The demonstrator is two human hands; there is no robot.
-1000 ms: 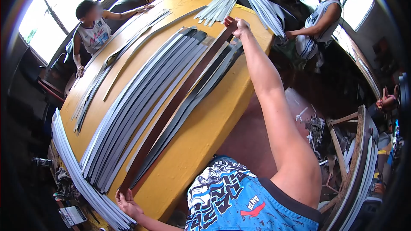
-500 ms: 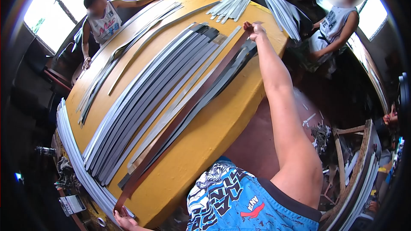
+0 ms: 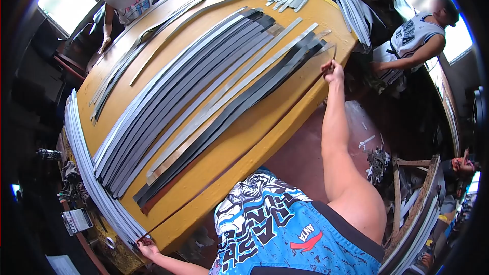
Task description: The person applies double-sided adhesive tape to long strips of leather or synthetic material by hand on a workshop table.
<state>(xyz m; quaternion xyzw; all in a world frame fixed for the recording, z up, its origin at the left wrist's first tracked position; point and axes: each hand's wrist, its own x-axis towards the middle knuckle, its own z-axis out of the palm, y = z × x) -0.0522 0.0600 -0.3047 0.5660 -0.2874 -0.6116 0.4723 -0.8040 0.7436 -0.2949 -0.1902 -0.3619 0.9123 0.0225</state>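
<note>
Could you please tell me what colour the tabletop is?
The tabletop is mustard yellow, showing best in the head view.

right hand (image 3: 333, 72) stretched far ahead, left hand (image 3: 147, 248) out sideways, both pinching.

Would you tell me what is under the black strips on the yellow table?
A reddish-brown strip peeks out along the lower edge of the black strips; whatever else they cover cannot be seen.
</note>
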